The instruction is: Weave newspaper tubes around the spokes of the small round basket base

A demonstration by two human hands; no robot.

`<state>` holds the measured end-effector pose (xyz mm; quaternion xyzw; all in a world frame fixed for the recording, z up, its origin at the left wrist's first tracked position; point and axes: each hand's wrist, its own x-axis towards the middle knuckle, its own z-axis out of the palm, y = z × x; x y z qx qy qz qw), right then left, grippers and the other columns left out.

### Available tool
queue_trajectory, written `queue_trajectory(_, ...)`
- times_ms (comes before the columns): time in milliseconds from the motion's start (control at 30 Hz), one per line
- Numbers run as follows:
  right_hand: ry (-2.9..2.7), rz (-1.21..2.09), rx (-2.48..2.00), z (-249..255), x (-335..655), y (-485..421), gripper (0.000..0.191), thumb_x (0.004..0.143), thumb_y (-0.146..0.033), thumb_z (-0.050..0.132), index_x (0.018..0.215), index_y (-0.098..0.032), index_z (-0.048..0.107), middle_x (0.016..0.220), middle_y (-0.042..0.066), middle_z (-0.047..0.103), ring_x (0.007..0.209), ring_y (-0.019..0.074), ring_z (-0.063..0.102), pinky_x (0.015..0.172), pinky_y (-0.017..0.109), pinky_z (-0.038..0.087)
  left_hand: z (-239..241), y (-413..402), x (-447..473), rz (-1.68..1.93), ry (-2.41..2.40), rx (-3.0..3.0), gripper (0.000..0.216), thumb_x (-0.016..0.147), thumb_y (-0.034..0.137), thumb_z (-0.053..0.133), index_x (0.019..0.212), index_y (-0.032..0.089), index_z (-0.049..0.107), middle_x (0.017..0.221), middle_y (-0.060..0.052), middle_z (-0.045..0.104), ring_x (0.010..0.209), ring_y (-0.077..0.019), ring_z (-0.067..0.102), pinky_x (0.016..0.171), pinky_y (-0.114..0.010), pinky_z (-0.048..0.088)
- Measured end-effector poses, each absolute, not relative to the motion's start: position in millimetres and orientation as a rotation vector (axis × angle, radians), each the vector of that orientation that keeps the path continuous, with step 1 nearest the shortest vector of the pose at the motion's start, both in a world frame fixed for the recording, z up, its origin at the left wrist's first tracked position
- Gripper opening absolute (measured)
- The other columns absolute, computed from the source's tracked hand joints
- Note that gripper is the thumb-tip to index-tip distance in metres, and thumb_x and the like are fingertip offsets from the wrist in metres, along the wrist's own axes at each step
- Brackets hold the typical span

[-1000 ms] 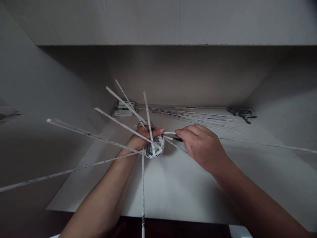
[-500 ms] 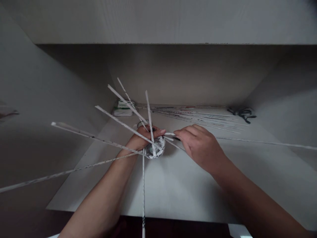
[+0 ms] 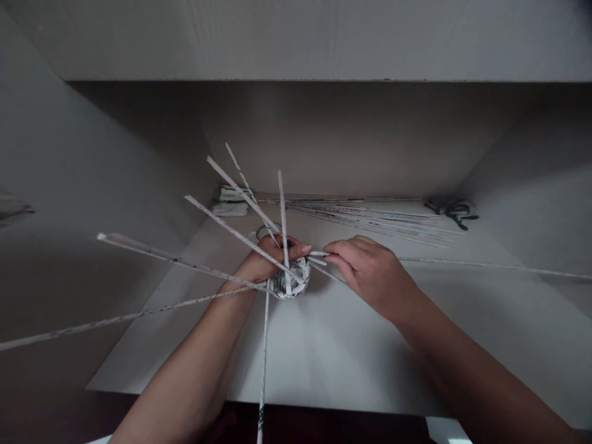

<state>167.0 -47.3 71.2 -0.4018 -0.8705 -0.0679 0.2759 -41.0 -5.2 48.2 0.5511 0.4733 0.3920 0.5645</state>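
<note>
A small round basket woven from rolled newspaper tubes is in the middle, held above the white surface. My left hand grips its far rim, thumb pointing right; some of its fingers are hidden behind the basket. Several long paper tubes fan out from the basket to the left, upward and toward me. My right hand, just right of the basket, pinches a paper tube that comes off the rim beside my left thumb. One long tube stretches out to the right behind that hand.
A bundle of loose paper tubes lies along the back of the white surface. Dark-handled scissors rest at the back right. A white and green packet sits at the back left. Overhead is a shelf board; panels enclose both sides.
The basket and its fanned tubes have shifted slightly to the right with my left hand. The tube hanging toward me has swung a little left. My right hand keeps its pinch.
</note>
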Motion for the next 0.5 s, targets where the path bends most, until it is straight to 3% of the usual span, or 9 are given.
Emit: queue_trajectory(500, -2.332, -0.078, -1.026, 61.9, 162.4, -42.7, 0.019, 0.095, -0.026, 0.051, 0.1, -0.018, 0.067, 0.086, 0.005, 0.071, 0.082, 0.0179, 0.064, 0.077, 0.03, 0.047, 42.5, -7.0, -39.0, 0.936, 1.076, 1.296, 0.028, 0.055, 0.036, 0.083, 0.064, 0.014, 0.068, 0.056, 0.0, 0.059, 0.051, -0.0087, 0.048, 0.047, -0.023, 0.038)
